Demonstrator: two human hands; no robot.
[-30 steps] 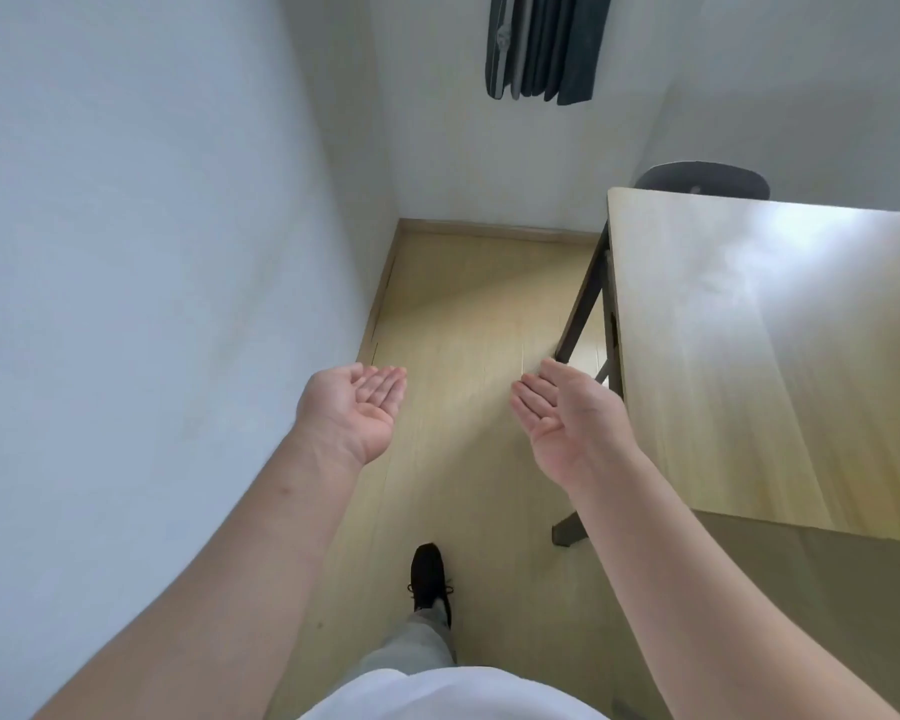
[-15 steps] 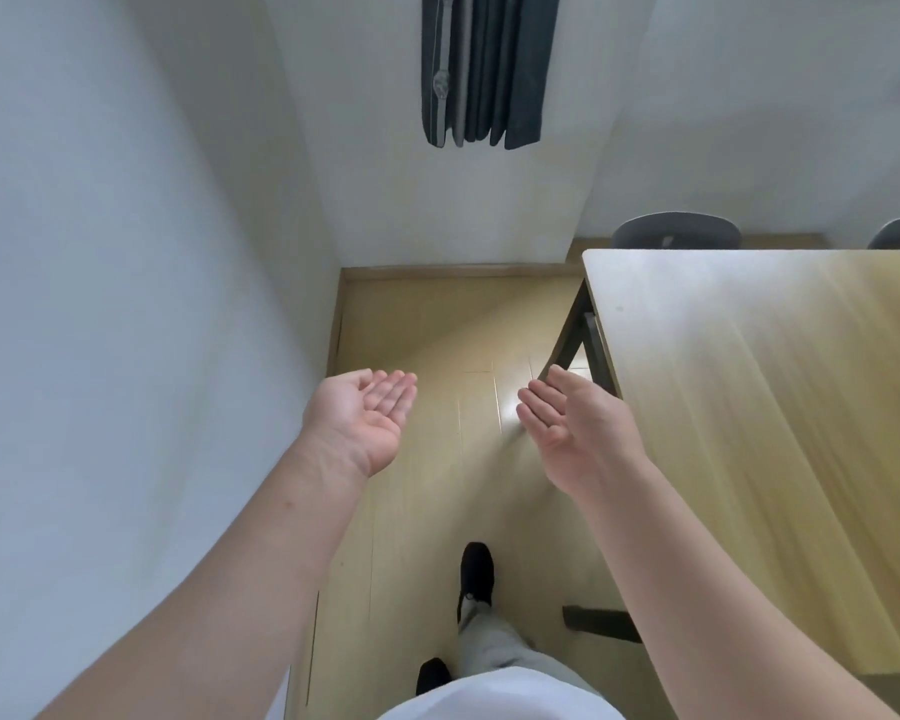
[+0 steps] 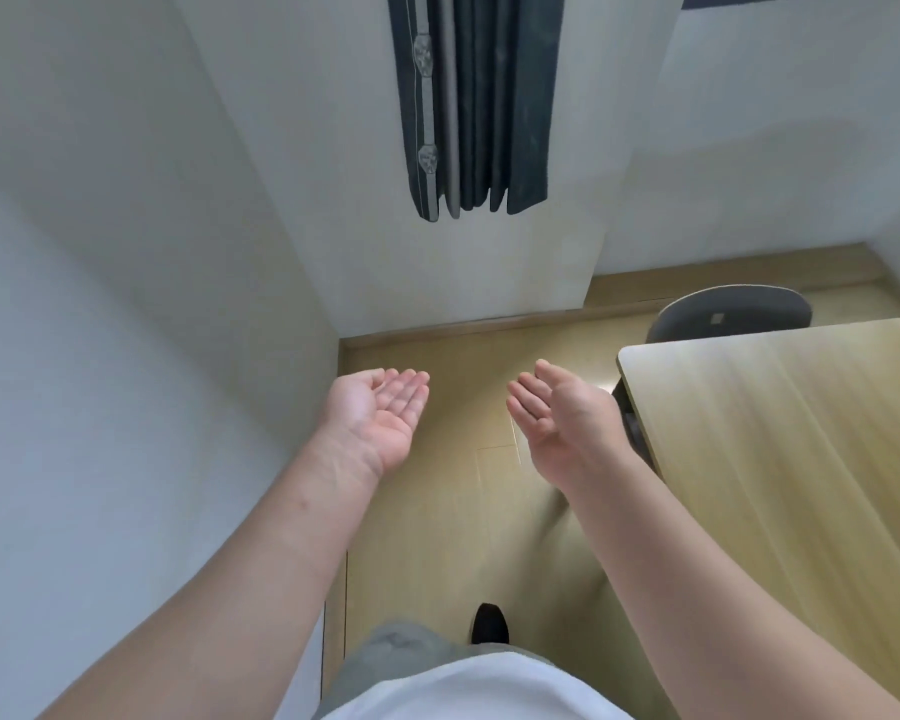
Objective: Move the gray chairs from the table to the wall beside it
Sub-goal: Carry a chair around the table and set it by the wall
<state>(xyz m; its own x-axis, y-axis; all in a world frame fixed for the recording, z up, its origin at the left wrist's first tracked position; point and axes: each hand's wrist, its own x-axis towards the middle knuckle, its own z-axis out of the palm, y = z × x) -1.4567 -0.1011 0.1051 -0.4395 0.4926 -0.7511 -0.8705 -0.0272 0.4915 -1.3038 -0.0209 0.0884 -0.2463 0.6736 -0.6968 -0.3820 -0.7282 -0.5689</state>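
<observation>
A gray chair (image 3: 733,311) shows only its curved backrest behind the far edge of the light wooden table (image 3: 780,459) at the right. My left hand (image 3: 378,418) and my right hand (image 3: 559,415) are held out in front of me, palms up and facing each other, fingers loosely apart, holding nothing. Both hover over the floor strip between the table and the white wall (image 3: 126,407) on the left. The right hand is close to the table's near-left corner. The chair's seat and legs are hidden by the table.
A narrow wooden floor strip (image 3: 453,511) runs ahead to a baseboard and a white end wall. Dark curtains (image 3: 476,101) hang on that wall. A dark table leg (image 3: 632,423) stands just right of my right hand. My black shoe (image 3: 489,623) is below.
I have stepped forward along the passage; the end wall and curtains are nearer and the view has swung left. The second chair at the far right has left the view. Both hands stay open.
</observation>
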